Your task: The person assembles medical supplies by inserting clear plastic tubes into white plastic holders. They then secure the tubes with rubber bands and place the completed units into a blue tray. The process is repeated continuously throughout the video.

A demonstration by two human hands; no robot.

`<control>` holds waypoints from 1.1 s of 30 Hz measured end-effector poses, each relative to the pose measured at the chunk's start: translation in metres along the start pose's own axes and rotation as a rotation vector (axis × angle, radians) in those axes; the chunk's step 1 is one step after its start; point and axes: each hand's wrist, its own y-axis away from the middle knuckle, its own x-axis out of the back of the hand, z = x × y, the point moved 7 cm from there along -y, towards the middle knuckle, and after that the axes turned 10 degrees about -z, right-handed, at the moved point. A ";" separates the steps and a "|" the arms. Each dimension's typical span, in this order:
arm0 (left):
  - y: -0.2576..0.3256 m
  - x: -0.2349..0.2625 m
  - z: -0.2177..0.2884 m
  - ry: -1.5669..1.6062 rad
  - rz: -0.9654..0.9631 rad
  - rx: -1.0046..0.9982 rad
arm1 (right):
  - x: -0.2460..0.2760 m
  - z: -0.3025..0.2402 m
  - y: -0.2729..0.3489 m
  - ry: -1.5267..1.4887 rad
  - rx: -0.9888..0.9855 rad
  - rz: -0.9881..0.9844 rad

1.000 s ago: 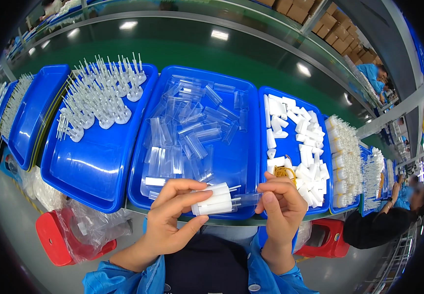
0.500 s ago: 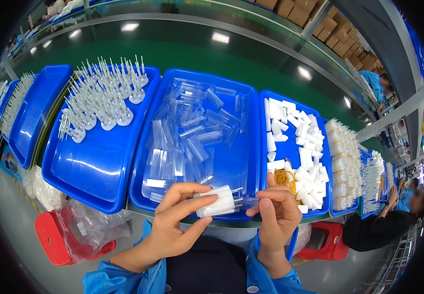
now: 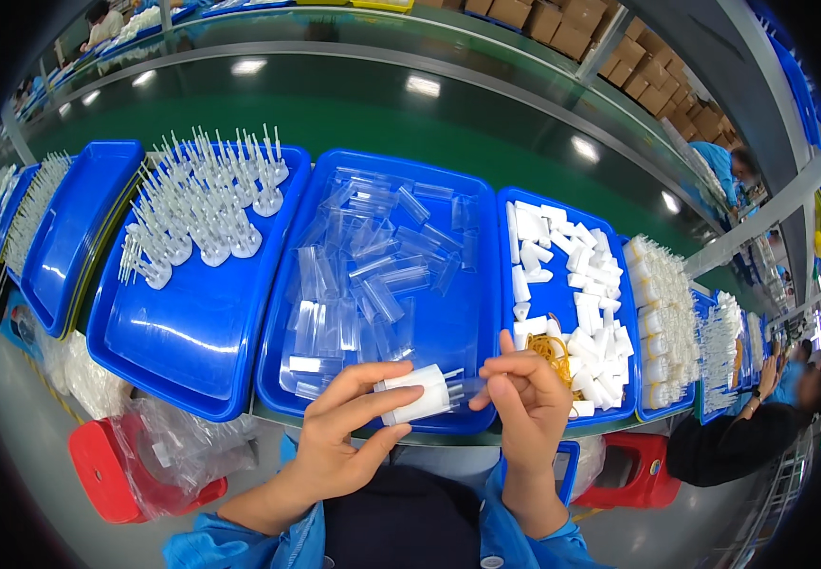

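My left hand [image 3: 335, 431] is closed round a short white cylindrical piece [image 3: 415, 396], with thin pale rods sticking out of its right end. A small clear plastic piece [image 3: 467, 387] lies at the rod ends, pinched between the thumb and fingers of my right hand [image 3: 529, 408]. Both hands are above the front edge of a blue tray [image 3: 410, 161] of loose clear plastic sleeves [image 3: 373, 247]. Right of it, another tray holds white blocks [image 3: 586, 266] and a tangle of yellow rubber bands [image 3: 550, 358].
On the left, a blue tray [image 3: 178, 370] holds white pieces with upright stems [image 3: 216, 213]. Bundled white parts [image 3: 666, 322] stand farther right. A green conveyor belt [image 3: 335, 114] runs behind. Red stools [image 3: 112, 469] flank me; a co-worker [image 3: 742, 427] sits at right.
The hands stay close together. The white piece has turned slightly in my left hand, and the clear piece has shifted a little left with my right fingers. The whole view has tilted slightly.
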 end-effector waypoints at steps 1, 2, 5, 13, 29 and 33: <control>0.000 -0.001 -0.001 0.047 0.013 -0.003 | -0.001 0.006 0.001 -0.108 -0.089 0.062; 0.000 -0.002 -0.002 0.095 0.025 -0.006 | -0.001 0.006 -0.001 -0.121 -0.068 0.077; -0.002 -0.004 -0.002 0.055 0.033 -0.031 | -0.001 0.008 -0.005 -0.074 -0.010 0.107; -0.003 -0.002 0.003 -0.192 0.056 -0.092 | -0.012 0.006 -0.007 0.252 0.151 0.011; -0.004 -0.006 0.016 -0.445 0.233 -0.170 | -0.052 -0.012 0.007 0.839 0.313 0.130; -0.005 -0.005 0.016 -0.459 0.242 -0.189 | -0.057 -0.014 0.005 0.848 0.343 0.122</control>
